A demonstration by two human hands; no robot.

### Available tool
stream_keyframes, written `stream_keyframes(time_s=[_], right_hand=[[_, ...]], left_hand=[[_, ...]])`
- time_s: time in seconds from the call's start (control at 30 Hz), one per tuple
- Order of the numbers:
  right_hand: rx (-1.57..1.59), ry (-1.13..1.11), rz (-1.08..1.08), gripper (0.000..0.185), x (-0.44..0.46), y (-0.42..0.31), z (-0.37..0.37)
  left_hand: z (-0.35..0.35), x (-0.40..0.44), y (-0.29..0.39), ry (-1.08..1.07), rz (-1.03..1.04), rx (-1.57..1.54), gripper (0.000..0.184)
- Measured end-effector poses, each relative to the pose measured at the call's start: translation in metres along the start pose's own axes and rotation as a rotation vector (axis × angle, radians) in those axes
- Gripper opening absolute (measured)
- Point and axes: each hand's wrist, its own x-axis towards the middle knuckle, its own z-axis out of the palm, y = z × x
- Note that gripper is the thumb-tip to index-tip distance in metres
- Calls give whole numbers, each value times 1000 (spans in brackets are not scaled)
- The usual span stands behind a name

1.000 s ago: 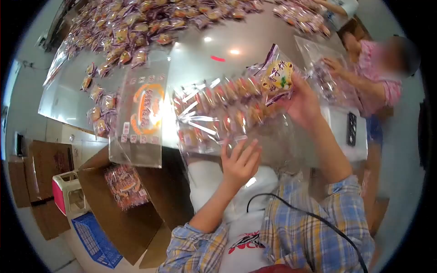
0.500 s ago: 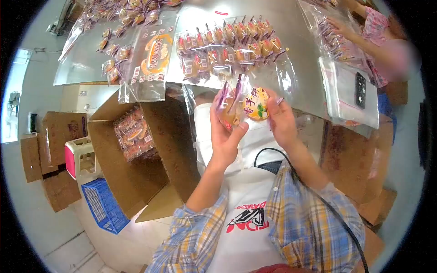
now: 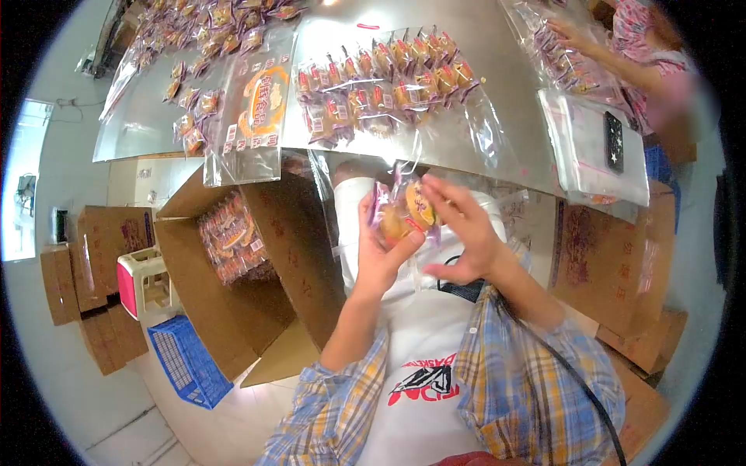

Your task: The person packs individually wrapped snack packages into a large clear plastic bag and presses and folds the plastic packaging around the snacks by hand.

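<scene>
Over my lap, my left hand [image 3: 379, 252] is closed around individually wrapped round pastries [image 3: 398, 224] in clear, purple-edged packets. One packet shows a yellow printed label. My right hand [image 3: 470, 233] is on the other side, its fingertips against the labelled packet and its thumb spread away from it. Just beyond, on the metal table [image 3: 326, 23], wrapped pastries [image 3: 365, 101] stand in rows on a clear plastic bag [image 3: 486, 128]. A printed clear bag [image 3: 260, 109] lies to their left.
An open cardboard box [image 3: 291, 248] holding packed bags [image 3: 231, 237] stands at my left. Farther left are a blue crate [image 3: 186, 361] and a stool [image 3: 148, 283]. At right, a phone [image 3: 614, 141] lies on stacked plastic bags [image 3: 579, 147]; another person's hand [image 3: 575, 37] touches wrapped pastries.
My right hand's thumb has come away from the labelled packet, and its fingers now lie over the packet's top. The packets have been brought together and tilted, slightly lower in view.
</scene>
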Motion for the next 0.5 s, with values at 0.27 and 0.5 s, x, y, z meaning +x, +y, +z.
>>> stream_keyframes(time_s=[0.27, 0.5], right_hand=[[-323, 193, -117, 99, -5, 15, 22], [-315, 106, -141, 86, -6, 34, 15]], left_hand=[[-5, 0, -34, -47, -262, 41, 68], [-5, 9, -35, -23, -212, -51, 76]])
